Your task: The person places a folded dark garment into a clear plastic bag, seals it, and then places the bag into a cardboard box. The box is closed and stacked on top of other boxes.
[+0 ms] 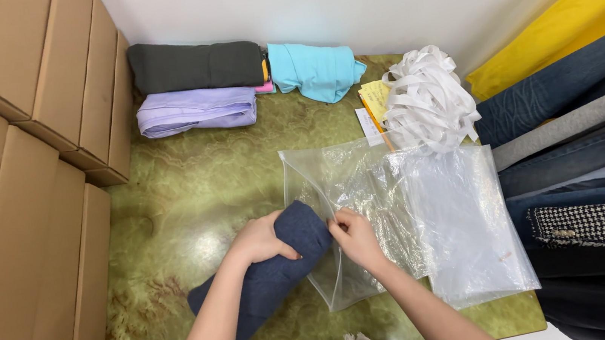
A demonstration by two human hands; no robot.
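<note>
A folded dark blue garment (276, 275) lies on the green marbled table (183, 191), its upper end at the mouth of a clear plastic bag (334, 181). My left hand (259, 239) grips the garment near that end. My right hand (356, 236) pinches the open edge of the bag right beside the garment. Under and to the right of that bag lie more clear plastic bags (468, 227).
Cardboard boxes (22, 171) are stacked along the left. Folded dark grey (196, 66), lilac (193, 111) and turquoise (318, 69) garments lie at the back. A heap of white strips (427, 99) sits behind the bags. Stacked folded clothes (590, 160) fill the right side.
</note>
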